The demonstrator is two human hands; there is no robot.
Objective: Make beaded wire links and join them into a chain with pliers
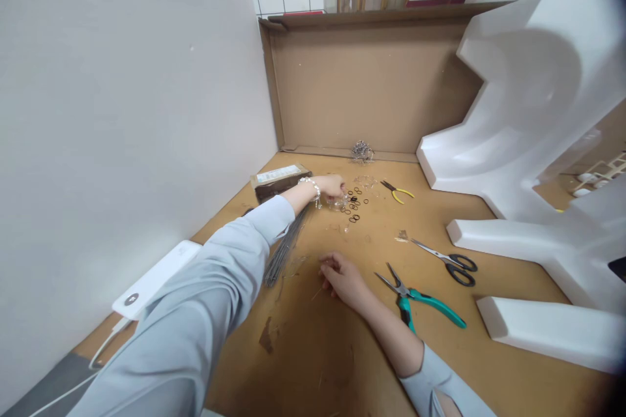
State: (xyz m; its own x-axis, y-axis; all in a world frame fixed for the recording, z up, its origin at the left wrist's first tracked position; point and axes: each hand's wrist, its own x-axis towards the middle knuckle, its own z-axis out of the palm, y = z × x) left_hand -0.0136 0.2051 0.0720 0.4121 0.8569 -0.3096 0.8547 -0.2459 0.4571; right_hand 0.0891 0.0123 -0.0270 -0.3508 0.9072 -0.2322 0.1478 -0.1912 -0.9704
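Left hand [334, 186]: stretched to the far part of the desk [376, 244], down at the clear pieces [337, 204], just beside the dark rings [354, 206]; grip bunched, but whether pinching a piece, impossible to make out.
Right hand [342, 279]: nearer, low over the desk, between the bundle of grey wires [286, 251] and the green-handled pliers [403, 289]; grip loosely bent, a fine strand [317, 294] at the fingertips, whether pinched or merely close by, unclear.
Clear pieces: under and around the left fingers, left of the rings.
Step in hand: judging by the reach, picking among small parts with the left, waiting with the right.
Next move: likely a call for a light fingertip pinch and a clean separation from neighbouring pieces, without dragging the rings along.
Pliers and scissors [447, 260]: lying right of the right hand, untouched.
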